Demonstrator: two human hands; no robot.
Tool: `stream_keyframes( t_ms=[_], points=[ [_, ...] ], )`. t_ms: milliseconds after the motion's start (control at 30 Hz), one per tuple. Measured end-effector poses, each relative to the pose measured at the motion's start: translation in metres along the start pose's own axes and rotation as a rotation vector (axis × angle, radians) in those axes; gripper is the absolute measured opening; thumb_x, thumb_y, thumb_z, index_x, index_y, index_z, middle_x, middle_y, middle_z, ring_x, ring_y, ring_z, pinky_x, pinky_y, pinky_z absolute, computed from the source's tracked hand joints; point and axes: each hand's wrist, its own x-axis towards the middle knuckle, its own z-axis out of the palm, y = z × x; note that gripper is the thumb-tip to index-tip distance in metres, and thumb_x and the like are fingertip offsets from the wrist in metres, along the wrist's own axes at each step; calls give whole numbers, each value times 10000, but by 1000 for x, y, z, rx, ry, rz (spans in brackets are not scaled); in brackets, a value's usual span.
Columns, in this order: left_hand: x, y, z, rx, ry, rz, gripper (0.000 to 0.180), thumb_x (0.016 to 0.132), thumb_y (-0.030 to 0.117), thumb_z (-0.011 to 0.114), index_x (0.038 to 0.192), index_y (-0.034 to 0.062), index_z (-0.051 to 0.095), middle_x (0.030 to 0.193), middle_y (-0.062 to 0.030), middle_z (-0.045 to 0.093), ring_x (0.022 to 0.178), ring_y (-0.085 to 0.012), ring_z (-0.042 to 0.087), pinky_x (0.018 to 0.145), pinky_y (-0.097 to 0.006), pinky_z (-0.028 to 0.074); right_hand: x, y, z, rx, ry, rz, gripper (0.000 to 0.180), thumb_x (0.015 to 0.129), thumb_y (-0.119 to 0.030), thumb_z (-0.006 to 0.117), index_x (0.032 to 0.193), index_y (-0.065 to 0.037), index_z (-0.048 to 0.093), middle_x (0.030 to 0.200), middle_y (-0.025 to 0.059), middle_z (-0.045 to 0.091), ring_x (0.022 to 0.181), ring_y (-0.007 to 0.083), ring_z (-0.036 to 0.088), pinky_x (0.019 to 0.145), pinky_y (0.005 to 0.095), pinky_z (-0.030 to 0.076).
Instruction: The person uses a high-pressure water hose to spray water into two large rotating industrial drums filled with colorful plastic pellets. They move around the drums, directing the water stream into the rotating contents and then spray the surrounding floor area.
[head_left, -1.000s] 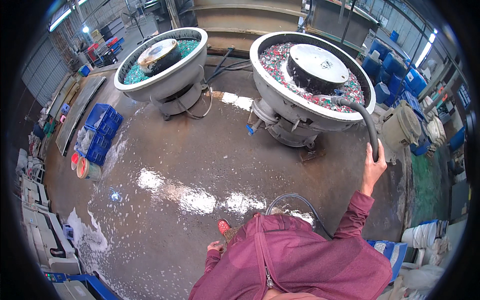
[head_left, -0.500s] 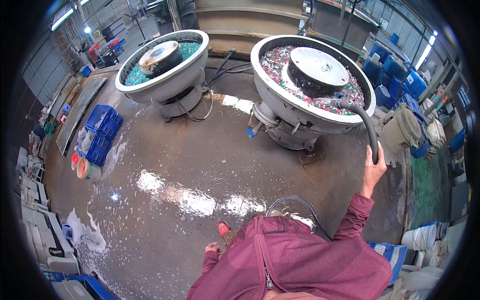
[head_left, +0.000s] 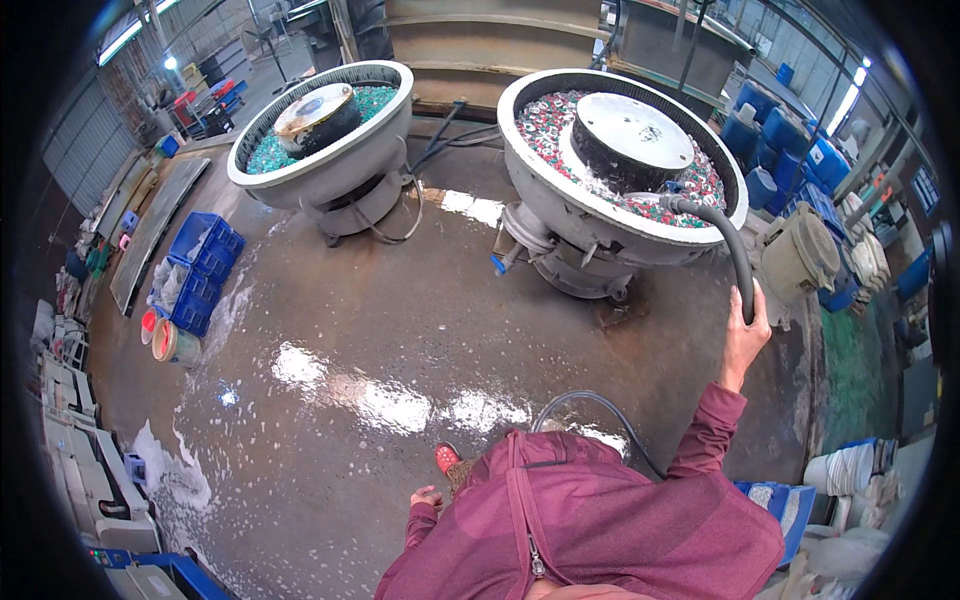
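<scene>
Right hand [head_left: 745,335] clamped around the thick grey hose [head_left: 738,250], fingers wrapped on it. Hose arcs up across the near right edge of the right tub [head_left: 575,225], its end inside over the red, green and white chips [head_left: 545,120], near the central drum [head_left: 635,128]. Left hand [head_left: 427,497] low by the body, fingers loosely bent and apart.

Floor [head_left: 400,300]: dark, wet, bright glare patches mid-frame, pale spatter all over the left half. White foam [head_left: 170,475] pooled at lower left. Thinner hose [head_left: 590,395] loops on the floor just ahead of the body; can't tell if it joins the held one. Green floor strip [head_left: 860,390] down the right side.

Room: left tub [head_left: 340,175] with teal chips stands apart from the right one. Blue crates [head_left: 195,305] and a pale bucket [head_left: 178,345] on the floor, left. Long flat panel [head_left: 160,230] beyond them. Beige barrel [head_left: 800,255] just right of the right tub, blue drums [head_left: 785,135] bunched behind. Corrugated wall [head_left: 88,165] far left.
</scene>
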Motion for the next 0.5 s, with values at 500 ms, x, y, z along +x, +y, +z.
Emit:
stream_keyframes(
  t_ms=[500],
  points=[
    [-13,6,11,-34,-60,56,504,587,-47,715,1050,30,532,722,-105,610,582,-188,583,504,-315,480,6,7,-4,-67,0,14,287,782,-146,644,1032,-20,582,812,120,638,696,125,587,641,273,455]
  ],
)
